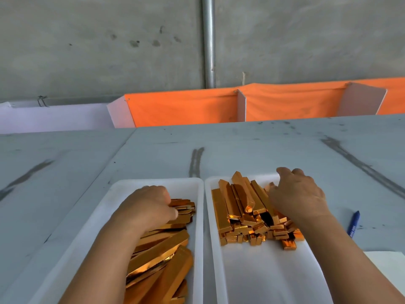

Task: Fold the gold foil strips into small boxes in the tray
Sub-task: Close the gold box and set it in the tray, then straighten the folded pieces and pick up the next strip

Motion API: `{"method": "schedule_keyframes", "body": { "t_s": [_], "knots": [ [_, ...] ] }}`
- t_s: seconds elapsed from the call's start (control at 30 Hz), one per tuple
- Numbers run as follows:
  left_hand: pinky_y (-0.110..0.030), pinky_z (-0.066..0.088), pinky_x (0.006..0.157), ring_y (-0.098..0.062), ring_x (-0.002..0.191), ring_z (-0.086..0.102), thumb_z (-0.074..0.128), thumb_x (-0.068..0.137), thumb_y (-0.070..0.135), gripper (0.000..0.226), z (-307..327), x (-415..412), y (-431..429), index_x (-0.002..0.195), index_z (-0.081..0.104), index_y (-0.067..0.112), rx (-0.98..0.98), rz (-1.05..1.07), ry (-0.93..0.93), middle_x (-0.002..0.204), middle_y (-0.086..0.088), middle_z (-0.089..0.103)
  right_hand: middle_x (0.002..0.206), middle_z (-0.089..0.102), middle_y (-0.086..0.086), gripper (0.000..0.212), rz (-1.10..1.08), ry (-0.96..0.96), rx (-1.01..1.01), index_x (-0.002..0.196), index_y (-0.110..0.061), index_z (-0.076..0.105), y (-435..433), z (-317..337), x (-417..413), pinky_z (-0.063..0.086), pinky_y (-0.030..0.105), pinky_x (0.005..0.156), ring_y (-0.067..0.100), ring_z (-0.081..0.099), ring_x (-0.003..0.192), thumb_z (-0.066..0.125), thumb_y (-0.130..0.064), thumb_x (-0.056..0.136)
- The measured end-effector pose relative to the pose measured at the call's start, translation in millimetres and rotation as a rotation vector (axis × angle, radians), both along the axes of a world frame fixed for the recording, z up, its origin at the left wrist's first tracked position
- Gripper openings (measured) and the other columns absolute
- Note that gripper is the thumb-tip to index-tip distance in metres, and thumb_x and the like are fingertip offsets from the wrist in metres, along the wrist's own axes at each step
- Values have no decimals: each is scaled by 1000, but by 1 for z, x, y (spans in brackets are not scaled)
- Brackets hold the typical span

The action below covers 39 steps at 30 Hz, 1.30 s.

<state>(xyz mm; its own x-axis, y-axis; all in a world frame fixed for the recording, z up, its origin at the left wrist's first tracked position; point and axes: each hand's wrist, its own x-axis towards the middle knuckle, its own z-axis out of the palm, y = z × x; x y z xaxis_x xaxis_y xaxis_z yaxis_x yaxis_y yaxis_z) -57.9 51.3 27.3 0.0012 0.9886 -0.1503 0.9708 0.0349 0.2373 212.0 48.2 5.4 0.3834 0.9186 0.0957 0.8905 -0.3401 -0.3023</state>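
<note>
Desk surface of pale grey, scuffed with dark streaks, carries two white plastic trays side by side, their long rims almost touching. Behind it run white divider boards hung with orange cloth, then a bare concrete wall with a metal pipe rising up it. The left tray holds flat gold foil strips, long and glossy with angled ends, piled loosely along its right side. The left hand lies over the far end of that pile and hides it, fingers curled down and pinching the top strips against the thumb. The right tray holds folded boxes, narrow shiny bars with open square ends, heaped in its far half. The right hand rests on the right of the heap, covering some boxes; its fingers bend down near the far rim, and whether they grip anything cannot be told. Right of this tray lies a blue pen, and nearer, a white sheet.
</note>
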Motion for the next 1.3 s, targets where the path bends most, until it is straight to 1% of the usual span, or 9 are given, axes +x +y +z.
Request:
{"method": "schedule_keyframes", "body": {
  "t_s": [0.23, 0.43, 0.53, 0.63, 0.77, 0.93, 1.03, 1.17, 1.3],
  "knots": [
    [-23, 45, 65, -12, 86, 57, 73, 75, 42, 38, -20, -3, -12, 106, 60, 23, -362, -164, 288, 97, 5, 61, 123, 61, 5, 36, 261, 116, 406, 133, -22, 59, -5, 1, -22, 51, 35, 83, 23, 60, 104, 52, -20, 97],
    [-22, 50, 67, -11, 83, 59, 72, 77, 22, 30, -49, -8, -11, 105, 63, 23, -284, -110, 243, 95, 4, 62, 105, 64, -4, 28, 583, 145, 459, 119, -21, 69, -22, 0, -48, 46, 20, 80, 15, 62, 91, 53, -17, 98],
    [-20, 49, 64, -10, 77, 58, 65, 78, 15, 23, -56, -10, -10, 100, 65, 20, -231, -101, 214, 88, 4, 61, 102, 65, -1, 27, 675, 167, 456, 117, -18, 70, -27, 0, -54, 53, 31, 83, 18, 64, 91, 54, -11, 97],
    [-20, 43, 57, -10, 70, 56, 60, 83, 14, 11, -48, -16, -6, 90, 68, 17, -112, -64, 53, 79, 3, 59, 103, 66, 1, 26, 703, 200, 457, 115, -17, 72, -30, 1, -59, 53, 37, 85, 20, 65, 93, 56, -9, 97],
    [-26, 47, 67, -13, 82, 59, 62, 90, 26, 3, -17, -19, -1, 90, 65, 25, 70, 35, -466, 90, 3, 65, 100, 66, -13, 28, 665, 298, 382, 119, -28, 69, -30, 8, -65, 49, 13, 73, 1, 62, 84, 53, -17, 99],
    [-33, 53, 61, -18, 68, 64, 51, 96, 15, 24, 4, 0, -7, 83, 71, 17, -183, -61, -1221, 75, -6, 65, 81, 67, -5, 29, 539, 800, 186, 127, -34, 57, -28, 22, -67, 53, 17, 56, 5, 66, 62, 53, -26, 99],
    [-22, 44, 46, -12, 55, 54, 49, 94, 9, 27, 1, 18, -7, 84, 75, 10, -359, -56, -1379, 70, -5, 59, 92, 68, 2, 35, 567, 1117, 116, 130, -29, 56, -25, 27, -61, 54, 23, 63, 10, 70, 72, 61, -21, 97],
    [-17, 39, 38, -10, 51, 50, 60, 85, 18, 27, -7, 30, -8, 102, 71, 0, -646, -60, -1453, 74, -8, 59, 80, 70, 10, 9, 700, 1216, 106, 103, -16, 68, -21, 23, -52, 49, 26, 55, 15, 65, 67, 67, -14, 94],
    [-30, 56, 60, -25, 76, 67, 58, 86, 47, 48, -16, 25, -7, 104, 71, 5, -659, -97, -1444, 95, -18, 68, 62, 63, 7, 9, 579, 1291, 220, 86, -15, 70, -17, 10, -50, 44, 22, 48, 14, 54, 52, 66, -12, 93]
  ]
}}
